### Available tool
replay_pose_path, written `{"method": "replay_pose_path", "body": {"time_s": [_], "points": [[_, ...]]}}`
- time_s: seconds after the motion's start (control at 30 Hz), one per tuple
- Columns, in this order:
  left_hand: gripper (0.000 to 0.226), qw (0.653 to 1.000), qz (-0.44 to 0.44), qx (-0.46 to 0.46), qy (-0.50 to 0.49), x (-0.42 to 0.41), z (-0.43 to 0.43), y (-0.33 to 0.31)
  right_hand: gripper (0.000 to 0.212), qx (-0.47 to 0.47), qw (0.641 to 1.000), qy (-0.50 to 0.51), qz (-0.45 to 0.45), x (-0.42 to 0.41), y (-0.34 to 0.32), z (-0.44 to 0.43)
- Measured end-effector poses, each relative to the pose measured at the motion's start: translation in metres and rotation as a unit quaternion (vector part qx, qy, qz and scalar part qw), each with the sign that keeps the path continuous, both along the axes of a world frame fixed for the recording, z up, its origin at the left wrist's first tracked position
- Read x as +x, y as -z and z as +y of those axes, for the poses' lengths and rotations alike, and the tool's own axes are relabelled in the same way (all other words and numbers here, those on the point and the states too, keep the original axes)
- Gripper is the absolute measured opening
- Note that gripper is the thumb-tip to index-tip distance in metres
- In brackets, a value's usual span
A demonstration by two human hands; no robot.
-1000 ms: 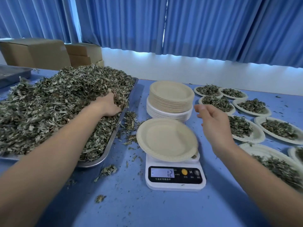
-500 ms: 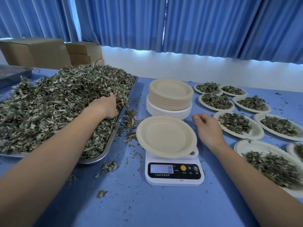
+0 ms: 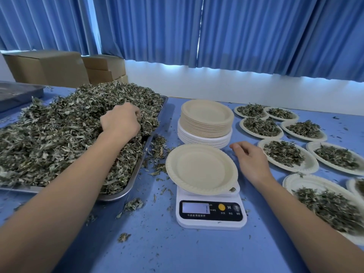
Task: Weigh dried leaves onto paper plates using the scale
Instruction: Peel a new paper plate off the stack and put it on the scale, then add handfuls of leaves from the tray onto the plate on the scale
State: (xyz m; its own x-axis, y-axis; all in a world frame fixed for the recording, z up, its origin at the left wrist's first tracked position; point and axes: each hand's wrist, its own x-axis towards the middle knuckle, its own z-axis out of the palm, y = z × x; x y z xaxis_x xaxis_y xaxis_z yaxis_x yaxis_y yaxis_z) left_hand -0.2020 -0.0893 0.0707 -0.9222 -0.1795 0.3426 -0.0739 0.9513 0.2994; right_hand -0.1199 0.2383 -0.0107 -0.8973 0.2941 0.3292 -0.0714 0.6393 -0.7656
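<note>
A big heap of dried leaves fills a metal tray on the left. My left hand is raised over the heap's right side, fingers curled around a clump of leaves. A bare paper plate sits on the white scale in the middle; the display is blurred. My right hand rests on the blue table just right of that plate, fingers loosely curled, holding nothing.
A stack of paper plates stands behind the scale. Several plates with leaf portions cover the table's right side. Cardboard boxes and a grey tray sit at the far left. Loose leaf bits litter the table.
My left hand has lifted out of the heap with leaves in its grip. My right hand dropped to the table beside the scale plate. The display went from 12 to 0.
</note>
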Motion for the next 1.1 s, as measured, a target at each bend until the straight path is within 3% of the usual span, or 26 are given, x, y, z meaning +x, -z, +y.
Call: {"method": "replay_pose_path", "body": {"time_s": [0.27,0.43,0.53,0.7,0.87,1.1], "points": [[0.023,0.995,0.081,0.052,-0.033,0.001,-0.005,-0.009,0.025,-0.006,1.000,-0.003,0.002,-0.002,0.003,0.003],[0.025,0.997,0.038,0.055,-0.028,0.003,-0.002,-0.014,0.023,-0.009,1.000,-0.006,0.006,-0.003,0.004,0.003],[0.025,0.995,0.075,0.056,-0.025,0.002,-0.003,-0.015,0.024,-0.014,1.000,-0.008,0.007,-0.004,0.004,0.004],[0.023,0.999,0.032,0.025,-0.030,0.005,0.001,-0.023,0.026,-0.019,1.000,0.000,0.004,-0.006,0.007,0.006],[0.023,0.993,0.111,0.018,-0.036,0.007,0.003,-0.025,0.029,-0.016,1.000,0.012,-0.003,-0.009,0.010,0.007],[0.025,0.996,0.053,-0.054,-0.056,0.018,0.011,-0.032,0.029,-0.018,1.000,0.004,-0.003,-0.008,0.008,0.007]]}}
